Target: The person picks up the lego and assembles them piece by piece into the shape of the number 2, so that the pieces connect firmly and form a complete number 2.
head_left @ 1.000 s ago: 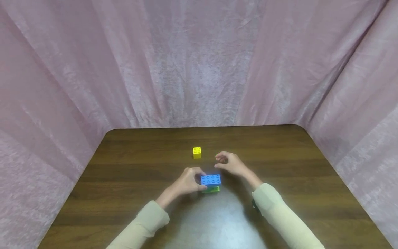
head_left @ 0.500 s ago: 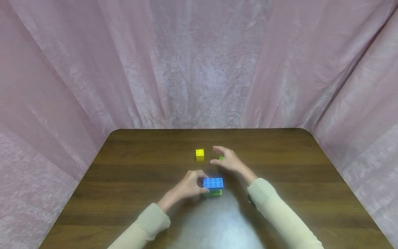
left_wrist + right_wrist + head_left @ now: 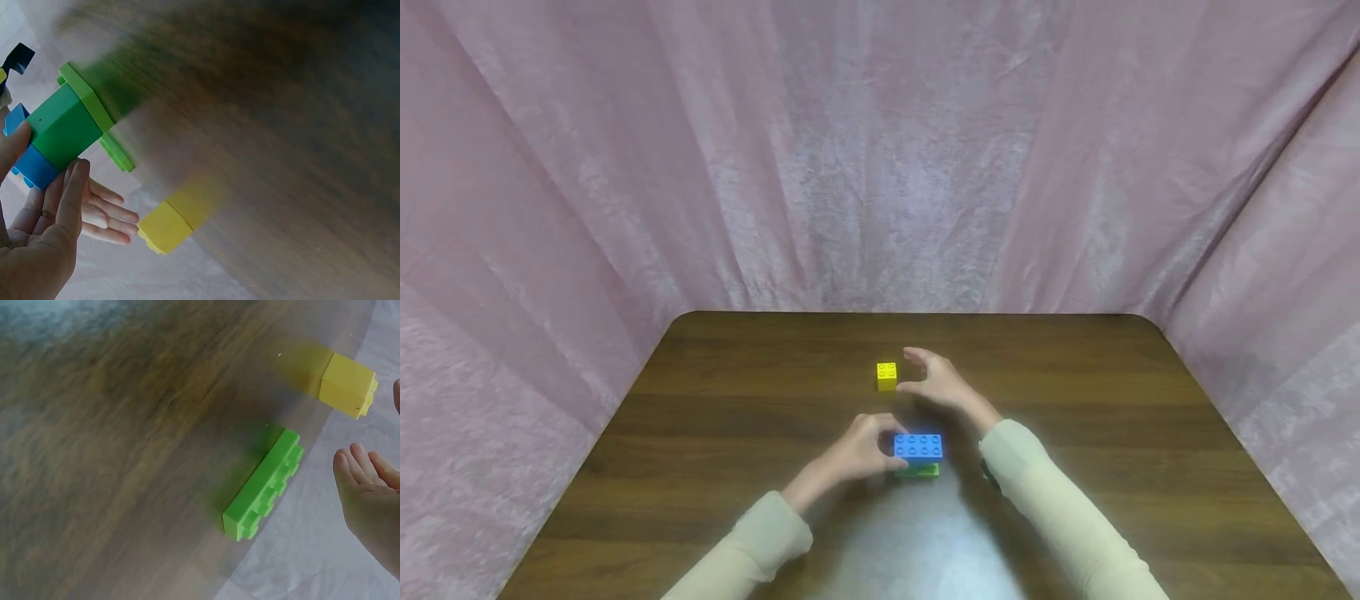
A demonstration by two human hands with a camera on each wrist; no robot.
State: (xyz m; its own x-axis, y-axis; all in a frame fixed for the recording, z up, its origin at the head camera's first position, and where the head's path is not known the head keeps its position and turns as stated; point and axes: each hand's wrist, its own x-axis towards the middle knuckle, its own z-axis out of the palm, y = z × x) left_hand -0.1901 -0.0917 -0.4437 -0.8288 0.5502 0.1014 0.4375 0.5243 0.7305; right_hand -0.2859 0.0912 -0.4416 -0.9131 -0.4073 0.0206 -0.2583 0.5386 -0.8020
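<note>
My left hand point(image 3: 857, 448) pinches the blue brick point(image 3: 918, 447) between thumb and fingers. This brick tops a stack: a dark green block point(image 3: 65, 122) below it, then a flat light green base point(image 3: 87, 97). Farther back, my right hand point(image 3: 946, 385) holds nothing, its thumb and fingers spread apart just right of a small yellow brick point(image 3: 887, 377). In the right wrist view the yellow brick point(image 3: 347, 384) lies beyond the fingertips, and a long light green brick point(image 3: 262, 484) rests on the table. My right hand hides that long brick from the head view.
The brown wooden table point(image 3: 760, 367) has rounded far corners. Pink curtains point(image 3: 880, 167) hang behind it and on both sides. At the left wrist view's edge is a dark object point(image 3: 19, 57) that I cannot identify.
My right hand has moved left toward the yellow brick, passing over the long light green brick. The left hand keeps its grip on the blue brick. The head view has shifted slightly.
</note>
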